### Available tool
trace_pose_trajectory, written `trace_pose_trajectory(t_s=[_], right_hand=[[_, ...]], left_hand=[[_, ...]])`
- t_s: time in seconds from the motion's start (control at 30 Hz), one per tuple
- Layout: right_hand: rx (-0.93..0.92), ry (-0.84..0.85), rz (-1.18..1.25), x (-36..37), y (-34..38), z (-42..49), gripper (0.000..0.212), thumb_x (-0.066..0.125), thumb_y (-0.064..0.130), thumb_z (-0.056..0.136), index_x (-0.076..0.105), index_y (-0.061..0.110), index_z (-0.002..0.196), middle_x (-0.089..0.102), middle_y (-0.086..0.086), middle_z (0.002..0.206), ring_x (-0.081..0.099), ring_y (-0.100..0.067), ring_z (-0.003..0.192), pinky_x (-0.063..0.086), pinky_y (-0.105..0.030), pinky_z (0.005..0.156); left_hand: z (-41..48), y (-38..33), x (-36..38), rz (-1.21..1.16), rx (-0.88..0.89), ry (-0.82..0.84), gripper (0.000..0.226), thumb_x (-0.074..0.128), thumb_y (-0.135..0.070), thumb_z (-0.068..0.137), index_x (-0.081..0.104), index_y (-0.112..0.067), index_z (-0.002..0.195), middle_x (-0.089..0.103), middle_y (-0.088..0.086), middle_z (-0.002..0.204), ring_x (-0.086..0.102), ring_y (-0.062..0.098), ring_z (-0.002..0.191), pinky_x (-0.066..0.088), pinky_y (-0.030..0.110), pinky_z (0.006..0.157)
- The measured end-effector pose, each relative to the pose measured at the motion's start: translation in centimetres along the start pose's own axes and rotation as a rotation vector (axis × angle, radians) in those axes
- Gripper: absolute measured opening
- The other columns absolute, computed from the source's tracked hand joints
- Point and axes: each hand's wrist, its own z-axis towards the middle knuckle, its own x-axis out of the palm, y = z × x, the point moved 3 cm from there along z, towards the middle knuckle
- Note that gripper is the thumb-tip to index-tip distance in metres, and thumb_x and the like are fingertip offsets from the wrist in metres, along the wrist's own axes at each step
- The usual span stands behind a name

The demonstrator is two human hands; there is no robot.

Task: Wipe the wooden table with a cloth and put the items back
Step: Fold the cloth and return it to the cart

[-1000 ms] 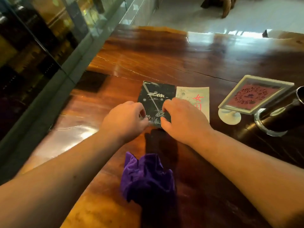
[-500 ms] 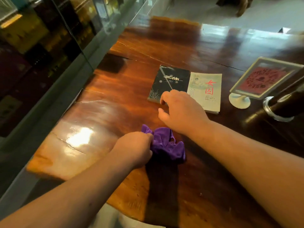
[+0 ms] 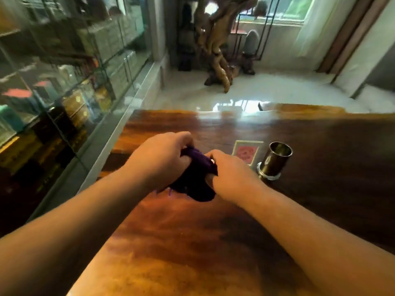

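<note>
A bunched purple cloth (image 3: pixel 197 178) hangs between both my hands above the wooden table (image 3: pixel 192 242). My left hand (image 3: pixel 162 159) grips its upper left part. My right hand (image 3: pixel 233 174) grips its right side. The two books are hidden behind my hands and the cloth. A white-framed sign (image 3: pixel 246 151) with a red card stands just past my right hand. A brass cup (image 3: pixel 275 160) on a round base stands to the right of the sign.
A glass display cabinet (image 3: pixel 64 82) with boxes runs along the table's left side. Beyond the table's far edge lie a glossy white floor (image 3: pixel 245 92) and a carved wooden root stand (image 3: pixel 215 50).
My left hand has lifted the purple cloth off the table and my right hand has left the books and taken hold of it. The view has tilted up toward the room.
</note>
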Motion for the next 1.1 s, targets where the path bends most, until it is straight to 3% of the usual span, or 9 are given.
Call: trace_pose_trajectory(t_s=[0.07, 0.1, 0.2, 0.3, 0.47, 0.57, 0.73, 0.9, 1.1], right_hand=[[0.054, -0.088, -0.099, -4.6, -1.1, -3.1, 0.009, 0.06, 0.035, 0.086, 0.061, 0.03, 0.093, 0.059, 0.008, 0.082, 0.061, -0.023, 0.077, 0.046, -0.036, 0.059], [0.073, -0.137, -0.151, -6.6, -1.8, -4.9, 0.009, 0.058, 0.038, 0.085, 0.061, 0.03, 0.087, 0.055, 0.008, 0.079, 0.058, -0.022, 0.075, 0.043, -0.035, 0.056], [0.151, -0.229, -0.297, -10.7, -4.2, -11.2, 0.024, 0.056, 0.045, 0.085, 0.069, 0.025, 0.091, 0.052, 0.005, 0.086, 0.051, -0.018, 0.083, 0.048, -0.036, 0.063], [0.263, -0.245, -0.351, -12.8, -7.3, -18.2, 0.023, 0.055, 0.044, 0.089, 0.069, 0.027, 0.096, 0.052, 0.008, 0.09, 0.05, -0.014, 0.083, 0.054, -0.036, 0.069], [0.492, -0.249, -0.288, -14.3, -13.8, -29.9, 0.015, 0.056, 0.047, 0.097, 0.057, 0.035, 0.088, 0.053, 0.013, 0.077, 0.054, -0.006, 0.067, 0.047, -0.028, 0.052], [0.642, -0.219, -0.27, -14.6, -17.8, -36.9, 0.023, 0.057, 0.047, 0.097, 0.046, 0.037, 0.079, 0.053, 0.012, 0.071, 0.05, -0.003, 0.06, 0.035, -0.026, 0.047], [0.866, -0.134, -0.226, -15.7, -23.8, -48.4, 0.021, 0.058, 0.052, 0.094, 0.057, 0.032, 0.088, 0.057, 0.009, 0.078, 0.057, -0.015, 0.072, 0.041, -0.036, 0.055], [1.057, -0.092, -0.168, -16.8, -29.4, -59.0, 0.031, 0.058, 0.065, 0.091, 0.055, 0.035, 0.087, 0.057, 0.011, 0.079, 0.053, -0.008, 0.071, 0.041, -0.034, 0.056], [1.165, -0.13, -0.117, -17.5, -35.2, -67.3, 0.026, 0.058, 0.059, 0.094, 0.064, 0.034, 0.096, 0.061, 0.012, 0.083, 0.058, -0.003, 0.075, 0.053, -0.033, 0.07]], left_hand=[[1.1, -3.3, -1.8, 0.08, 0.094, 0.051, 0.018, 0.063, -0.03, 0.085, 0.067, -0.04, 0.1, 0.062, -0.009, 0.094, 0.058, 0.021, 0.082, 0.046, 0.036, 0.066], [1.5, -5.1, -2.1, 0.129, 0.133, 0.082, 0.019, 0.063, -0.031, 0.087, 0.069, -0.04, 0.103, 0.062, -0.01, 0.098, 0.059, 0.02, 0.085, 0.049, 0.037, 0.069], [2.0, -11.1, -1.2, 0.257, 0.259, 0.139, 0.021, 0.06, -0.033, 0.091, 0.07, -0.04, 0.108, 0.062, -0.011, 0.105, 0.062, 0.02, 0.089, 0.053, 0.038, 0.07], [1.8, -17.3, 1.8, 0.298, 0.4, 0.179, 0.021, 0.057, -0.032, 0.094, 0.068, -0.04, 0.11, 0.063, -0.009, 0.108, 0.062, 0.02, 0.085, 0.048, 0.036, 0.065], [1.1, -27.9, 8.8, 0.252, 0.611, 0.315, 0.024, 0.059, -0.029, 0.095, 0.066, -0.038, 0.116, 0.065, -0.011, 0.118, 0.067, 0.021, 0.1, 0.056, 0.039, 0.076], [0.1, -34.8, 13.8, 0.249, 0.752, 0.426, 0.017, 0.056, -0.031, 0.097, 0.064, -0.038, 0.111, 0.059, -0.014, 0.109, 0.064, 0.014, 0.095, 0.046, 0.031, 0.072], [-3.0, -46.3, 21.6, 0.249, 0.941, 0.587, 0.007, 0.055, -0.032, 0.098, 0.058, -0.038, 0.097, 0.046, -0.017, 0.092, 0.056, 0.01, 0.087, 0.045, 0.03, 0.073], [-6.3, -57.2, 27.7, 0.214, 1.096, 0.682, 0.013, 0.056, -0.032, 0.098, 0.065, -0.035, 0.106, 0.052, -0.014, 0.097, 0.06, 0.013, 0.096, 0.051, 0.034, 0.082], [-9.2, -67.6, 33.0, 0.197, 1.179, 0.759, 0.023, 0.059, -0.025, 0.096, 0.065, -0.032, 0.117, 0.057, -0.009, 0.109, 0.061, 0.017, 0.103, 0.055, 0.039, 0.087]])
